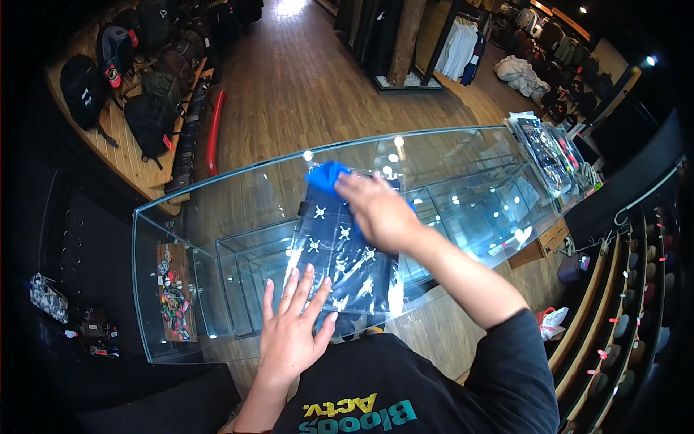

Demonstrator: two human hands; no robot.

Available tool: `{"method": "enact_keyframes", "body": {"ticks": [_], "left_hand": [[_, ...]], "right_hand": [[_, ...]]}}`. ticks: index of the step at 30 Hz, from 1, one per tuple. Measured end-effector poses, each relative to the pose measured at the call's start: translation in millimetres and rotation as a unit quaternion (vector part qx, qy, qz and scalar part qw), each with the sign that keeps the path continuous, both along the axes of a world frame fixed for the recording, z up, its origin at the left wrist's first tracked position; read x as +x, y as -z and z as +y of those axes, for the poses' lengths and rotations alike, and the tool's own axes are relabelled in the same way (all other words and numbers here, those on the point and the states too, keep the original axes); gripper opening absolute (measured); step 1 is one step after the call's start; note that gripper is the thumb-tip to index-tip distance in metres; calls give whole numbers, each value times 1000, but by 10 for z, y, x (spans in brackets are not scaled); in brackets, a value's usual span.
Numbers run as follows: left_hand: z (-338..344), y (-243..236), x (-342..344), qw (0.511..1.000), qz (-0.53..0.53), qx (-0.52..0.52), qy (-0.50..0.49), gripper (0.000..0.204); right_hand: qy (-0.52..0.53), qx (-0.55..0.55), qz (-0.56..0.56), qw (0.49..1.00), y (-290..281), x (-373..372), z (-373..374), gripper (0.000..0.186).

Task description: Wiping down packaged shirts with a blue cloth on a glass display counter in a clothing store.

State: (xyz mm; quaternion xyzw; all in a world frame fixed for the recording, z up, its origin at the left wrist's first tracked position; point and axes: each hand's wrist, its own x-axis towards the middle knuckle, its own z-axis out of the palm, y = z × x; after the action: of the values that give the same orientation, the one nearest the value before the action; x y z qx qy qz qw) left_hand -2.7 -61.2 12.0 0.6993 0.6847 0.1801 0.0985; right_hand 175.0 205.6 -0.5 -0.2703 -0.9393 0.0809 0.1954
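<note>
A flat dark package (329, 264) with white skull-and-crossbones figures, in clear shiny plastic, lies on the glass counter in front of me. My left hand (293, 325) rests open on its near left part, fingers spread and pointing away from me. Over the far part of the package, my right hand (379, 213) presses on a blue cloth (327, 175). The cloth bunches out past the fingertips, and some blue also shows at the right side of the hand. The palm hides the middle of the cloth.
The glass display counter (253, 188) has a wooden board with small colourful items (176, 296) inside its left end. Stacked plastic-wrapped packs (542, 155) stand at its far right corner. Backpacks (148, 119) line a wooden shelf at far left; caps (622, 325) fill racks at right.
</note>
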Motion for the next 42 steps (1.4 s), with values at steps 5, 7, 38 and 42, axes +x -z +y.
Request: {"method": "enact_keyframes", "body": {"ticks": [5,7,38,42], "left_hand": [[41,17,1,1000,-7,8,1,61],[58,40,3,1000,-6,5,2,60],[7,101,-78,999,-1,-31,26,70],[2,128,-30,999,26,28,25,77]], "right_hand": [[52,-129,174,975,16,-149,44,53],[-79,-170,164,968,135,-159,-596,64],[-127,-140,-13,982,-34,-367,-1099,67],[18,-43,-27,999,69,-376,-442,64]]}}
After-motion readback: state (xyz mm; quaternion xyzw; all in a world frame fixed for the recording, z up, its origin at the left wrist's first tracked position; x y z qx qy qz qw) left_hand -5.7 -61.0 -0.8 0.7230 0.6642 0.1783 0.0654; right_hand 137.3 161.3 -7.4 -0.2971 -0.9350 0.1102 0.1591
